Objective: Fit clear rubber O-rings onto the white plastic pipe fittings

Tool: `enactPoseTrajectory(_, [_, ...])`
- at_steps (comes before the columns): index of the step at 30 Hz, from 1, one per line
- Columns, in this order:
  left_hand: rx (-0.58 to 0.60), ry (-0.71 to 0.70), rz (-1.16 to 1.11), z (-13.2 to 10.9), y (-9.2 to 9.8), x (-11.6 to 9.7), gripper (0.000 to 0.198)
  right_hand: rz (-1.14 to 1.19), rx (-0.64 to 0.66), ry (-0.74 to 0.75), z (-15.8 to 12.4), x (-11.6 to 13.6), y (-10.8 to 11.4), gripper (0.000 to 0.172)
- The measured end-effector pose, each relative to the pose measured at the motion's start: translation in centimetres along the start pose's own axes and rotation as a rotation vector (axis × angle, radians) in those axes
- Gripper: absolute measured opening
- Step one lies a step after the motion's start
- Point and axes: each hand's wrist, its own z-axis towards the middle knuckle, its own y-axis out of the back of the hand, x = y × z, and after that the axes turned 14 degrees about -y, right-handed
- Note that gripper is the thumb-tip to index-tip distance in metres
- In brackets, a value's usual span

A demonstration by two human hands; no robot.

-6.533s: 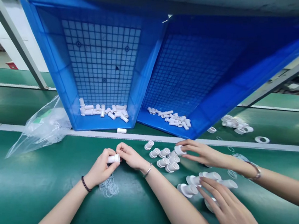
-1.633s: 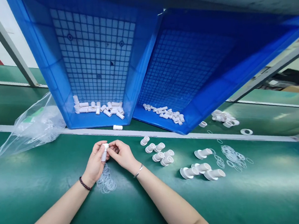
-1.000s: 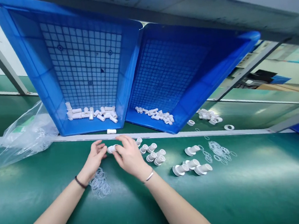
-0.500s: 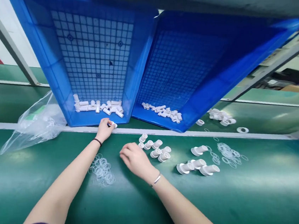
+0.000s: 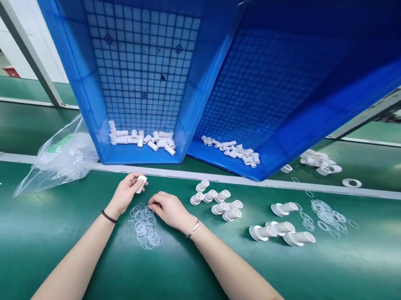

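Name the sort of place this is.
Probably a factory assembly line: green belt, tilted blue bins of white tubes, clear rings by the right hand, one tube in the left hand.

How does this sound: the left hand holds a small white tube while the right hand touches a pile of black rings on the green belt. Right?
Nearly. The rings are clear, not black, as the head view shows. The left hand does hold a small white tube, and the right hand does touch the pile on the green belt.
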Motion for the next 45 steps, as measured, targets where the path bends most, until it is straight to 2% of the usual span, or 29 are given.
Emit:
enactPoseTrajectory(6, [0.204,0.036,0.176,-0.6,0.1,-0.2,0.043,0.122,-0.175,0.031,0.2,-0.9,1.3,0.006])
enactPoseTrajectory(13, [0.404,-0.097,0.51,-1.4,-0.3,-0.8,0.035,0.247,-0.249,-0.03,0.3,-1.2,1.9,0.006])
enactPoseTrajectory(17, [0.429,-0.096,0.641,-1.9,-1.4,-1.1,0.028,0.236,-0.245,-0.044,0.4,-1.1,1.8,0.006])
enactPoseTrajectory(21, [0.557,-0.124,0.677,-2.3,-1.9,-1.7,0.019,0.228,-0.211,-0.031,0.5,-1.2,1.7,0.009])
enactPoseTrajectory(23, [0.595,-0.169,0.653,-2.5,-1.8,-1.8,0.018,0.3,-0.157,-0.066,0.7,-1.4,1.6,0.008])
enactPoseTrajectory(25, [0.549,-0.211,0.555,-2.6,-1.7,-1.5,0.019,0.471,-0.062,-0.136,1.0,-1.5,1.6,0.006])
enactPoseTrajectory(28, [0.347,-0.209,0.284,-2.8,-2.3,-0.5,0.026,0.772,0.071,-0.24,1.2,-1.2,1.4,0.01])
enactPoseTrajectory(31, [0.175,-0.105,0.016,-3.1,-3.4,0.5,0.031,0.889,0.06,-0.263,1.1,-0.8,1.2,0.019])
enactPoseTrajectory(36, [0.012,0.045,-0.253,-3.4,-4.8,0.5,0.039,0.777,-0.018,-0.209,1.1,-0.7,0.7,0.019])
enactPoseTrajectory(40, [-0.048,0.103,-0.382,-3.4,-5.2,0.0,0.043,0.588,-0.169,-0.164,0.8,-0.6,0.6,0.015])
enactPoseTrajectory(43, [-0.063,0.122,-0.367,-3.4,-5.2,-0.1,0.038,0.403,-0.249,-0.11,0.4,0.2,1.4,0.015])
enactPoseTrajectory(45, [-0.086,0.119,-0.349,-3.4,-4.9,0.0,0.035,0.268,-0.296,-0.052,0.4,0.9,3.0,0.017])
